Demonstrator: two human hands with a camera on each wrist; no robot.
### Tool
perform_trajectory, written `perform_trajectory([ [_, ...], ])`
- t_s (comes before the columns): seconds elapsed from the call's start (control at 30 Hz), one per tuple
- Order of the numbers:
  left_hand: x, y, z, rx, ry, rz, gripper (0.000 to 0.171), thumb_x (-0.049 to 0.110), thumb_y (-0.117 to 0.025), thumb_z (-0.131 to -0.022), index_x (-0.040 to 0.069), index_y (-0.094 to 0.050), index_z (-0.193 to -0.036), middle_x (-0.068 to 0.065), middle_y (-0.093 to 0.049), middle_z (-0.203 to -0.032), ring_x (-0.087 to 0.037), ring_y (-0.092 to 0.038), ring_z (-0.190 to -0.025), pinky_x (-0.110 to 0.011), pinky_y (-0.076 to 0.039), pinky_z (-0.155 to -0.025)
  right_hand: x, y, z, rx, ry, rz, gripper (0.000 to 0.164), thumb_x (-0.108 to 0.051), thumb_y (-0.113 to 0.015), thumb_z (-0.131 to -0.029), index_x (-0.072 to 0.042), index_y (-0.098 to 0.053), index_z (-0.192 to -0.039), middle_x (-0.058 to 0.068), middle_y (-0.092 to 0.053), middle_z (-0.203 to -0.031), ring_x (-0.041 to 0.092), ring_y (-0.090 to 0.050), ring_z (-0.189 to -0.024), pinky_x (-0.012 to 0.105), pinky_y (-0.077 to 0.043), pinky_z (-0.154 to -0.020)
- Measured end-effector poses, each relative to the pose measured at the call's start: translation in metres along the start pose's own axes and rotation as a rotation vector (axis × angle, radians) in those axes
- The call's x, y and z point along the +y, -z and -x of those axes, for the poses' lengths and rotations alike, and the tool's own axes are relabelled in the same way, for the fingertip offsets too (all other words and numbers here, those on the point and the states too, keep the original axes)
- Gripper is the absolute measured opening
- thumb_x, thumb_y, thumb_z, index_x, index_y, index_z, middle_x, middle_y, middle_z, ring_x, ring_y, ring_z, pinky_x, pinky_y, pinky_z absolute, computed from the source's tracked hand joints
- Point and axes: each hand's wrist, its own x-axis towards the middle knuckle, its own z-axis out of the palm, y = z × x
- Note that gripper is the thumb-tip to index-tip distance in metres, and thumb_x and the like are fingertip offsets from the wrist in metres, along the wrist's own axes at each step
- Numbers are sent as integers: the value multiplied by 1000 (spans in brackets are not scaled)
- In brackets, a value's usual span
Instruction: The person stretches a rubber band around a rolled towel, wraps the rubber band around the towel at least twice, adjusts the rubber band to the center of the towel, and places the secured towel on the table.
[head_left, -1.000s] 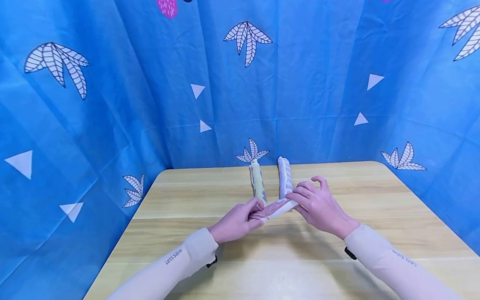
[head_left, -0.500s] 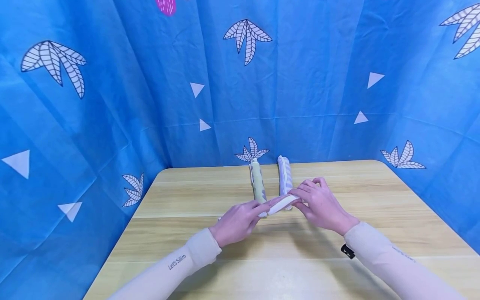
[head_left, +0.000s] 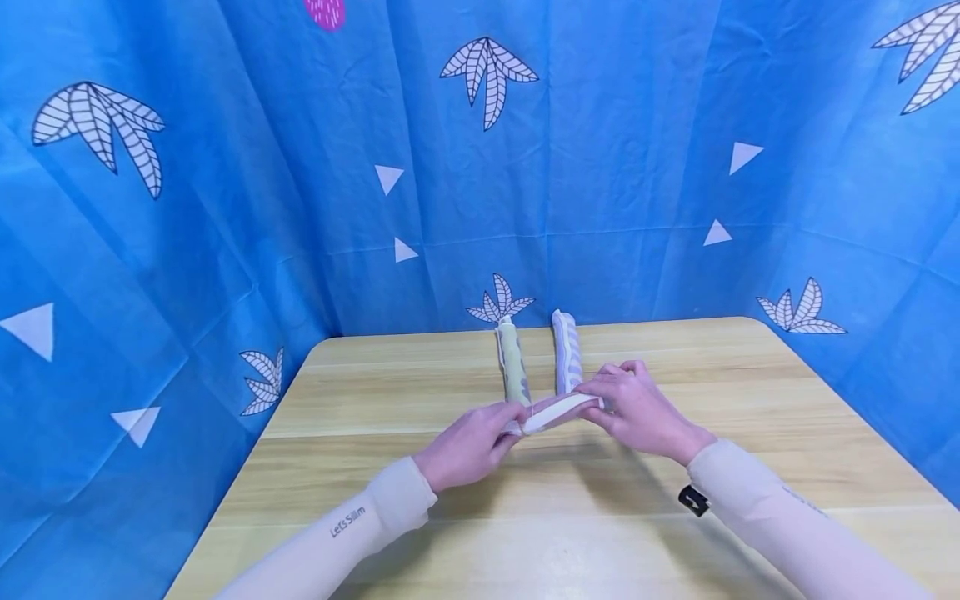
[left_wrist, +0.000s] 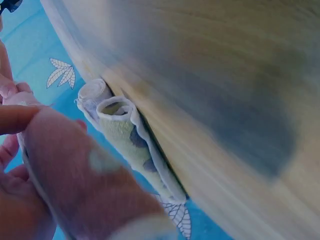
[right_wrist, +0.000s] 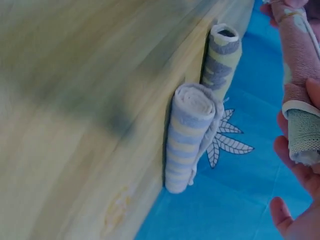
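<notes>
A pinkish-mauve rolled towel (head_left: 558, 411) with a white edge strip is held above the table, tilted with its right end higher. My left hand (head_left: 468, 446) grips its left end, while my right hand (head_left: 647, 415) pinches the other end between thumb and fingers. In the right wrist view a green terry part shows at the end of the mauve towel (right_wrist: 300, 60). Just behind the hands lie two more rolled towels: a green one (head_left: 513, 362) with grey patches, and a lilac-and-cream striped one (head_left: 568, 354) to its right. The held towel partly hides their near ends.
All this is over a light wood-grain table (head_left: 337, 483). A blue curtain (head_left: 600, 167) with leaf and triangle prints hangs behind the table and along both sides. The two lying rolls reach close to the table's back edge.
My left hand has shifted its hold, its fingers now over the towel's left end. The towel has turned so its white edge strip faces up more. The two lying rolls stay put.
</notes>
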Motion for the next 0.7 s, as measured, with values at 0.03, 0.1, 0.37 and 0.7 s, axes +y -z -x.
perform_trajectory([
  [0.03, 1, 1, 0, 7, 9, -21, 27, 20, -69, -96, 20, -55, -120, -2, -68, -121, -13, -68, -100, -31, -58, -87, 0, -1, 1, -16, -19, -29, 26, -26, -79, -85, -20, -76, -111, -8, -71, -96, 12, -60, -92, 48, -32, -94],
  [0.1, 1, 1, 0, 31, 11, -97, 38, 24, -74, -92, 20, -56, -125, -1, -68, -121, -14, -67, -102, -33, -58, -86, 0, -2, 1, -38, -67, -99, 24, -27, -78, -87, -20, -76, -110, -12, -68, -93, 9, -57, -89, 44, -30, -93],
  [0.37, 3, 1, -3, 62, 67, -120, 36, 24, -77, -90, 19, -59, -121, 2, -70, -106, -8, -61, -85, -23, -56, -75, 0, -2, 1, -50, -131, -186, 32, -32, -75, -90, -20, -73, -119, -7, -70, -103, 14, -58, -94, 41, -31, -87],
  [0.7, 6, 4, 2, -79, 191, 352, 21, 24, -64, -100, 28, -53, -117, 6, -63, -98, -7, -58, -79, -21, -52, -67, 9, -6, 6, 121, 120, 123, 46, -20, -87, -77, -20, -71, -121, -1, -72, -111, 23, -58, -111, 54, -33, -95],
])
